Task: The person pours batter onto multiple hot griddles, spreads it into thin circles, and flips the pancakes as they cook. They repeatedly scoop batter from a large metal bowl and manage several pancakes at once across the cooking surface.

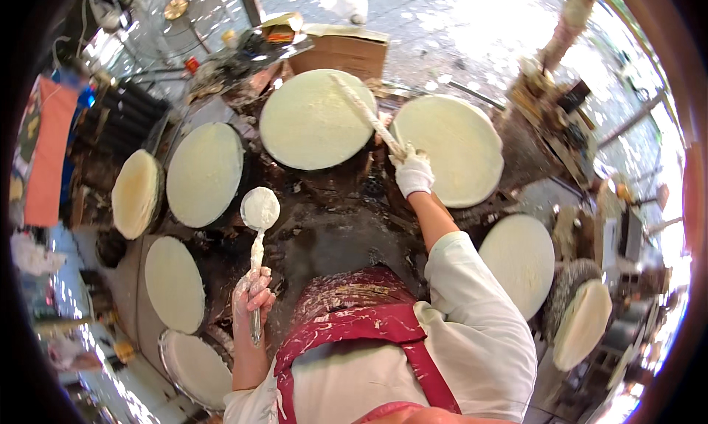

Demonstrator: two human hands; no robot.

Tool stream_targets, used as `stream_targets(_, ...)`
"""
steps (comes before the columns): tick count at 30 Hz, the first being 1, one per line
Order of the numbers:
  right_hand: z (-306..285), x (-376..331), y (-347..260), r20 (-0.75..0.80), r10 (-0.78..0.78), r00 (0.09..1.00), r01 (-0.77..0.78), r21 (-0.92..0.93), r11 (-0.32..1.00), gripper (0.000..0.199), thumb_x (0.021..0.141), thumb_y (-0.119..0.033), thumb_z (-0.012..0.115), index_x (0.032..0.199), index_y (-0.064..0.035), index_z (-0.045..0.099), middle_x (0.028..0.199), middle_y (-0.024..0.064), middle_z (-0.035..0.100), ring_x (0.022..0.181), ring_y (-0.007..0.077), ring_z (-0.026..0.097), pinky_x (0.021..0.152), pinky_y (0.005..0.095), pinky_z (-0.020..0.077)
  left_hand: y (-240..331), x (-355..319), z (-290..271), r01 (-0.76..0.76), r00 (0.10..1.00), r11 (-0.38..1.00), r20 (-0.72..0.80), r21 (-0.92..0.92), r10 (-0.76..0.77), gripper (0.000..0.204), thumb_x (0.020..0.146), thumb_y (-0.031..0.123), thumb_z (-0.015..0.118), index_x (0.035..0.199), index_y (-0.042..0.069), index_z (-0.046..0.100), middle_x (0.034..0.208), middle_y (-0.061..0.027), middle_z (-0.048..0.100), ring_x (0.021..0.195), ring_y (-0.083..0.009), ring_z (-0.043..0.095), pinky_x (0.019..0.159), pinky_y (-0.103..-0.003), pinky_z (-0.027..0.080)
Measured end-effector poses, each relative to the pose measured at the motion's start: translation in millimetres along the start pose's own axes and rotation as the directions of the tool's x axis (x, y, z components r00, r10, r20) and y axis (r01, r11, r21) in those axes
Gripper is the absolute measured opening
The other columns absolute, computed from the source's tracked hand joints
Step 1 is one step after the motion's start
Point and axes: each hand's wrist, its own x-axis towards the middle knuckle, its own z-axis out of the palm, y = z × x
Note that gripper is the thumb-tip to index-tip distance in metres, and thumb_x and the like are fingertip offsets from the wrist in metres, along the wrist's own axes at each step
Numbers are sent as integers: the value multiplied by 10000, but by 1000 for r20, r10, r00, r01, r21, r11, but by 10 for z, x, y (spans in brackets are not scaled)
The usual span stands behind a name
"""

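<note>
My left hand (253, 295), bare and smeared with batter, grips the handle of a ladle (260, 208) whose round bowl is coated with white batter. My right hand (414, 173), in a white glove, is closed on a batter-caked stick (359, 107). The stick slants up and left over the right part of a round, pale batter sheet (306, 122) at the far middle; whether it touches the sheet I cannot tell. Another round sheet (461, 155) lies under and to the right of the gloved hand.
More pale round sheets stand in an arc at left (205, 175) and right (518, 265). A metal-rimmed vessel (195, 369) with white contents is at lower left. Beyond are a cardboard box (343, 51), a fan (177, 9) and a post (568, 29). A batter-splashed red apron (346, 317) covers my front.
</note>
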Motion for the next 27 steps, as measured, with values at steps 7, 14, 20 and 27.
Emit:
stream_targets(7,-492,253,-205,148,-82,986,79,26,997,324,893,-327,591,1135,-120,653,1009,223,683,944,398,655,823,495,505,-40,-205,-25,-154,987,945,-88,-290,134,270,1032,190,411,1091,-67,468,610,44,405,334,-37,368,473,-263,411)
stream_targets(14,-1538,1226,-251,242,-301,922,312,-8,950,319,833,-197,683,1071,16,674,983,191,710,881,320,676,803,394,510,50,-634,-158,-347,937,877,-166,-332,308,285,1016,184,460,1110,-79,514,628,45,445,333,-26,359,409,-239,311)
stream_targets(20,-1906,1168,-996,233,-369,900,371,34,928,364,838,-127,650,1160,41,631,945,144,694,838,202,648,777,339,505,396,-1453,-977,-465,885,772,-205,-433,418,314,1026,180,426,1136,-107,488,639,49,408,342,-27,375,427,-247,366)
stream_targets(27,-1442,-16,-3250,321,-676,663,632,244,736,380,812,-138,622,1132,65,622,884,103,638,800,154,568,748,301,468,659,-2462,-2036,-564,825,732,-216,-383,522,254,985,171,522,1065,-68,559,615,16,446,330,-81,383,353,-239,276)
